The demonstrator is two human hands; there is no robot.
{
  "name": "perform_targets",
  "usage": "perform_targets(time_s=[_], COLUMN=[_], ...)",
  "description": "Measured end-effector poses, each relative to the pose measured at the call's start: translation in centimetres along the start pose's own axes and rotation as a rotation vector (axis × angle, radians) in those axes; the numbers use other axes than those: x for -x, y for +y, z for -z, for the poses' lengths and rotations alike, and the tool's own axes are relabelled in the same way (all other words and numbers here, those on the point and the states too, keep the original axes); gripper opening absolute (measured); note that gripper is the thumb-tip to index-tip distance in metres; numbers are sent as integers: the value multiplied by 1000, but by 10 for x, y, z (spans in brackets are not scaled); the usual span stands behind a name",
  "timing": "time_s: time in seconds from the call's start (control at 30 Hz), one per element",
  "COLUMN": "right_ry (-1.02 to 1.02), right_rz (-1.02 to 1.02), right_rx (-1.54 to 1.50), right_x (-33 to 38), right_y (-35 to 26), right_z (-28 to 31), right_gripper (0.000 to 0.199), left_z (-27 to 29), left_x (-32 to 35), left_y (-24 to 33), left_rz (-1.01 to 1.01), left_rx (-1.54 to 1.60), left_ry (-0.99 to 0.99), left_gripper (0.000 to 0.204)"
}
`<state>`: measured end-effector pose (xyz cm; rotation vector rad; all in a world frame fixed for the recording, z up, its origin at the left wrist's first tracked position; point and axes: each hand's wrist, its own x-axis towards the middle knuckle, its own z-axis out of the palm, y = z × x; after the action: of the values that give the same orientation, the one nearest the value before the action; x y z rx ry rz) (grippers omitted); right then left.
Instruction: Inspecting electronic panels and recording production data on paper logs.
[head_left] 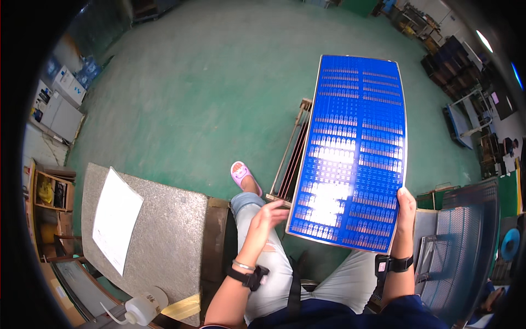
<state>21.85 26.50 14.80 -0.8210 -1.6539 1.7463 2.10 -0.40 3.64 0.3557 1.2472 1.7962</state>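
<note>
"In the head view, what does your right grip have?"

"My right grip [406, 211] grasps a long, rectangular blue panel [378, 137] with metallic printed rows and a thin pale rim. My thumb lies at its right edge, towards the near end; my other fingers are hidden beneath."

"Where is the panel, exactly?"

"Raised in front of me, tilted, its near end over my knees and its far end reaching out above the green floor [181, 109]. Glare whites out part of its face."

"And your left?"

"My left grip [267, 215] is unclenched, fingers loosely extended by the panel's near left corner. I cannot tell whether they touch it. A brown-framed, slatted rack [287, 148] shows partly from behind the panel."

"Anything beside you?"

"On my left, a grey, speckled counter [170, 219] bears a white sheet of paper [116, 219]. At its near end are a white plastic bottle with a curved spout [147, 307] and a yellow strip [183, 308]."
</note>
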Motion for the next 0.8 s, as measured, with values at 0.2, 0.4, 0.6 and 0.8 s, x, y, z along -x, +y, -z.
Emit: perform_targets(time_s=[0.2, 0.4, 0.6, 0.8], right_ry=[-3, -138, 117, 254], right_rz=[106, 48, 260, 301], right_rx=[-417, -582, -631, -705], right_x=[56, 98, 85, 95], right_y=[-15, -22, -34, -34], right_z=[-48, -54, 29, 123], right_gripper=[28, 22, 35, 35], left_z=[-67, -101, -66, -47], left_x=[62, 100, 133, 154], left_y=[31, 57, 48, 51], left_rz=[-145, -127, -145, -90], left_rx=[625, 614, 614, 531], left_ry=[-63, 37, 95, 232], left_gripper=[46, 31, 33, 39])
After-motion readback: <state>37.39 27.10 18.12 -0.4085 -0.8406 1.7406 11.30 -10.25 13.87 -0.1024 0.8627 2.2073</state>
